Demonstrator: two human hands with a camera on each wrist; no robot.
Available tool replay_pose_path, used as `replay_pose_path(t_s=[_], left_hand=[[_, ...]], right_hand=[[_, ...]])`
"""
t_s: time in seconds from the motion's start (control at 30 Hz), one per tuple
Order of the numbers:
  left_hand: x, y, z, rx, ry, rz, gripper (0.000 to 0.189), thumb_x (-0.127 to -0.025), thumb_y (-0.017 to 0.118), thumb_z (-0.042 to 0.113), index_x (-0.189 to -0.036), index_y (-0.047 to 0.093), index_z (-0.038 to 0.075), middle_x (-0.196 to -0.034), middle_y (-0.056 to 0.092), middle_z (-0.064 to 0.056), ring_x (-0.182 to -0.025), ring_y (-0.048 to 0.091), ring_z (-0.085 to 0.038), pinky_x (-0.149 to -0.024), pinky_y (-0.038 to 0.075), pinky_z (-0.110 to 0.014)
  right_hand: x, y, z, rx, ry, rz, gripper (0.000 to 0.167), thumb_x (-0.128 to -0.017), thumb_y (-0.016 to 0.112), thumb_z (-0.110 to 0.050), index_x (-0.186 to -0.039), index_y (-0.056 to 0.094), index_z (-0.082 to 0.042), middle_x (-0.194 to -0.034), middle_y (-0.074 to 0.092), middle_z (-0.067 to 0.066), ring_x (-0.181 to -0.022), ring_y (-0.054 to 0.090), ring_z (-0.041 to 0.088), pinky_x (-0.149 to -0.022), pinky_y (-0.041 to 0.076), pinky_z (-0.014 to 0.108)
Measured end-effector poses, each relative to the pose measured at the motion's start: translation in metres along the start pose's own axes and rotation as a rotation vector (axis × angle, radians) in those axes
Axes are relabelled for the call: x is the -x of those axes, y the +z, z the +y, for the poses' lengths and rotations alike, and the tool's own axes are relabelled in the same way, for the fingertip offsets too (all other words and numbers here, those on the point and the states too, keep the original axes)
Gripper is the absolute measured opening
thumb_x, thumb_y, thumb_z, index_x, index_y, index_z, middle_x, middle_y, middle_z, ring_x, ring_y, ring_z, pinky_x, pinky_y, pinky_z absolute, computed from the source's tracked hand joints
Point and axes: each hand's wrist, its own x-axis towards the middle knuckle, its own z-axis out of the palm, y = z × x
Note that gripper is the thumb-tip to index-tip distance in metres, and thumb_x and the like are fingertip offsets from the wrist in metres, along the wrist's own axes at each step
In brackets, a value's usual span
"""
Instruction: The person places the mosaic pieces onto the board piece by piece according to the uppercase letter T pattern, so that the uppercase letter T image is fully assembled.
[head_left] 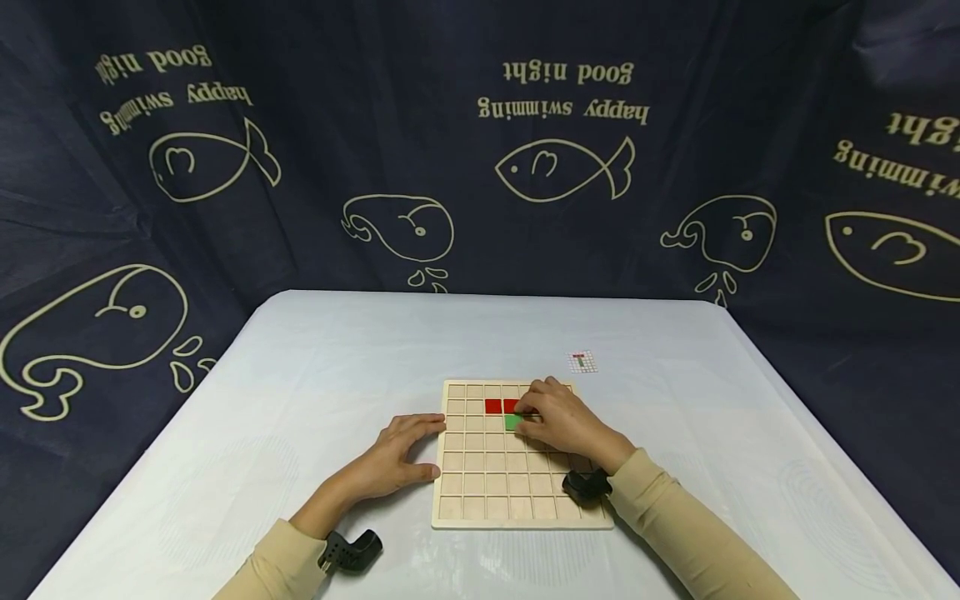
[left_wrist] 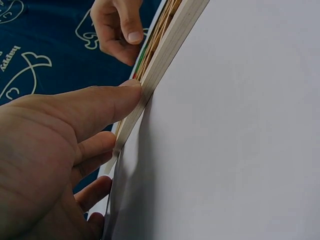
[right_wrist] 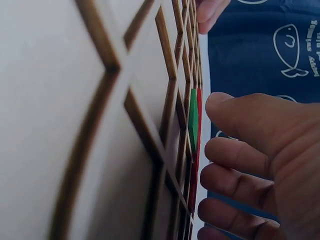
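A wooden grid board (head_left: 472, 507) lies flat on the white table. Two red square tiles (head_left: 492, 407) sit side by side in its second row from the far edge, the right one partly covered by my hand. One row nearer, a green tile (head_left: 513, 422) fills a cell. Over these tiles hovers my right hand (head_left: 564, 419), fingers bent and nothing visible between thumb and fingers; in the right wrist view the fingertips are close to the green tile (right_wrist: 193, 120). My left hand (head_left: 382, 463) touches the board's left edge with thumb and fingers spread.
Beyond the board's far right corner lies a small printed card (head_left: 582, 361) with a red and green grid pattern. A dark curtain (head_left: 420, 150) with fish and whale drawings hangs behind the table. Black wrist devices (head_left: 352, 551) sit by both sleeves.
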Motion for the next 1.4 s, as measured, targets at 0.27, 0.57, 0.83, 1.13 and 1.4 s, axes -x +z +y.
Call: replay_pose_path(t_s=[0.27, 0.57, 0.83, 1.13, 1.4], left_hand=[[0.000, 0.000, 0.000, 0.005, 0.008, 0.000, 0.062, -0.081, 0.072, 0.029, -0.136, 0.049, 0.013, -0.148, 0.039, 0.000, -0.132, 0.032, -0.025, -0.104, 0.026, -0.056], [-0.001, 0.000, 0.000, -0.008, 0.015, -0.002, 0.062, -0.082, 0.071, 0.029, -0.137, 0.049, 0.012, -0.148, 0.039, -0.001, -0.132, 0.032, -0.027, -0.104, 0.025, -0.056], [-0.001, 0.000, -0.001, -0.029, 0.025, 0.006, 0.061, -0.082, 0.071, 0.029, -0.136, 0.049, 0.012, -0.147, 0.040, -0.001, -0.131, 0.034, -0.026, -0.103, 0.026, -0.054], [0.000, -0.001, 0.001, -0.026, 0.033, 0.011, 0.061, -0.081, 0.071, 0.026, -0.136, 0.049, 0.011, -0.147, 0.040, -0.003, -0.132, 0.033, -0.028, -0.103, 0.026, -0.056], [0.000, -0.001, 0.001, -0.031, 0.030, 0.007, 0.061, -0.082, 0.071, 0.027, -0.136, 0.049, 0.011, -0.147, 0.040, -0.001, -0.132, 0.033, -0.027, -0.103, 0.026, -0.055]], right_hand=[[0.005, -0.005, 0.002, -0.015, 0.021, 0.018, 0.025, -0.080, 0.074, -0.030, -0.099, 0.072, -0.015, -0.095, 0.062, -0.003, -0.079, 0.042, 0.008, -0.071, 0.037, 0.026], [0.014, -0.016, 0.004, -0.014, 0.071, 0.029, 0.027, -0.082, 0.072, -0.031, -0.101, 0.072, -0.012, -0.098, 0.064, -0.002, -0.083, 0.045, 0.011, -0.076, 0.041, 0.032], [0.024, -0.020, 0.010, -0.001, 0.074, 0.051, 0.028, -0.082, 0.071, -0.030, -0.102, 0.071, -0.011, -0.096, 0.063, -0.001, -0.083, 0.045, 0.010, -0.074, 0.042, 0.029], [0.037, -0.026, 0.014, 0.001, 0.097, 0.079, 0.026, -0.083, 0.071, -0.029, -0.102, 0.070, -0.012, -0.097, 0.062, -0.003, -0.084, 0.045, 0.010, -0.078, 0.044, 0.035], [0.048, -0.028, 0.020, 0.006, 0.135, 0.094, 0.025, -0.082, 0.072, -0.028, -0.102, 0.070, -0.012, -0.097, 0.062, -0.004, -0.086, 0.047, 0.011, -0.074, 0.043, 0.033]])
